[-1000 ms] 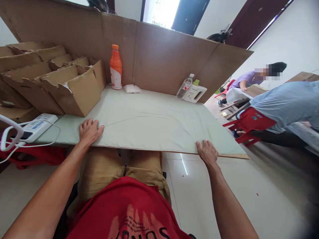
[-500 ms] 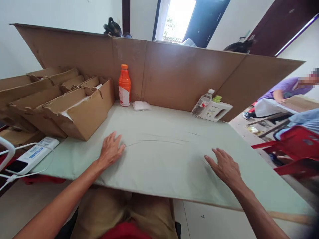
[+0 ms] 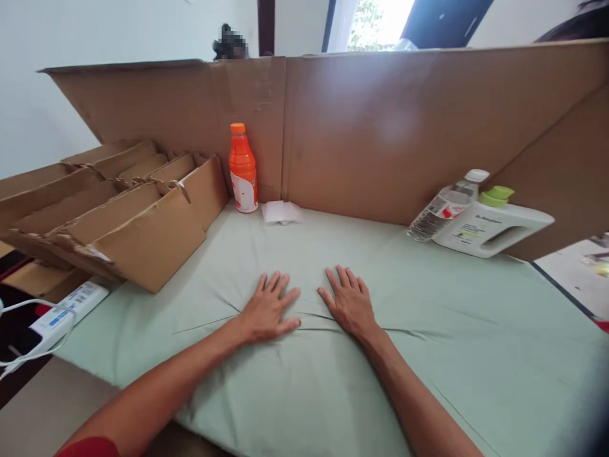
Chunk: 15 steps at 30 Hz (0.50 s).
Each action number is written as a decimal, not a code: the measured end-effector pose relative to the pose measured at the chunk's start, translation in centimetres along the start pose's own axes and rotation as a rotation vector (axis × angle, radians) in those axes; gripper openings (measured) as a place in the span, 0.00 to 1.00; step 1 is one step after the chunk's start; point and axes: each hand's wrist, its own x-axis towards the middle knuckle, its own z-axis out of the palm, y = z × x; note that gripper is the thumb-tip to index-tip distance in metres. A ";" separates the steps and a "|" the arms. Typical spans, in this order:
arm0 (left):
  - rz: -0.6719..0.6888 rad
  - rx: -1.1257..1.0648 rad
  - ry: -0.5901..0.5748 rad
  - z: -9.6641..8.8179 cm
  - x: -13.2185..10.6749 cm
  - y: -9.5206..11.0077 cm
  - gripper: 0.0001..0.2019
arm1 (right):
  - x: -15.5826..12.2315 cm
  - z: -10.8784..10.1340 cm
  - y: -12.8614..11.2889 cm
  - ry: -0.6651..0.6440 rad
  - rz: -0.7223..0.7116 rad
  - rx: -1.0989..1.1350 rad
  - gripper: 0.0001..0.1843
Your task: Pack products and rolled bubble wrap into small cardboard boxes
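Note:
A pale green cloth [image 3: 428, 330] covers the tabletop in front of me. My left hand [image 3: 269, 308] lies flat on it near the middle, fingers stretched out and empty. Close beside it, my right hand [image 3: 349, 301] also rests palm down with spread fingers. A crease in the cloth runs under both hands. Neither hand holds anything.
A tall cardboard wall [image 3: 380, 127] fences the back and right. Open cardboard boxes [image 3: 118, 209] crowd the left side. An orange bottle [image 3: 242, 168] and a folded white tissue [image 3: 280, 211] stand at the back; a clear water bottle [image 3: 445, 206] and white jug [image 3: 495, 225] lie right. A power strip [image 3: 66, 308] sits at left.
Both hands moved from the table's near edge forward and inward, now lying side by side at the middle of the cloth. The view has come closer and tilted toward the table.

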 end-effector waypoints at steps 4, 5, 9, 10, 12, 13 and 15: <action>0.169 -0.078 0.000 0.3 -5.0 3.2 0.38 | -5.1 -0.5 -0.3 0.055 -0.042 -0.008 0.29; 0.207 -0.093 0.000 0.2 -6.0 3.7 0.39 | -6.2 -0.5 -0.6 0.077 -0.053 -0.005 0.29; 0.315 -0.109 0.031 0.2 -9.5 5.1 0.37 | -11.0 -0.1 -2.5 0.164 -0.112 0.024 0.30; 0.338 -0.100 0.050 0.6 -10.4 5.4 0.38 | -12.1 0.0 -2.9 0.184 -0.136 0.029 0.30; 0.389 -0.064 0.106 1.8 -12.2 5.6 0.37 | -14.3 0.1 -3.4 0.213 -0.186 0.033 0.31; 0.416 -0.042 0.140 2.5 -12.9 5.7 0.34 | -15.3 0.2 -3.5 0.215 -0.211 0.034 0.32; 0.499 -0.031 0.194 3.4 -13.8 5.3 0.24 | -17.2 0.3 -3.8 0.211 -0.258 0.035 0.37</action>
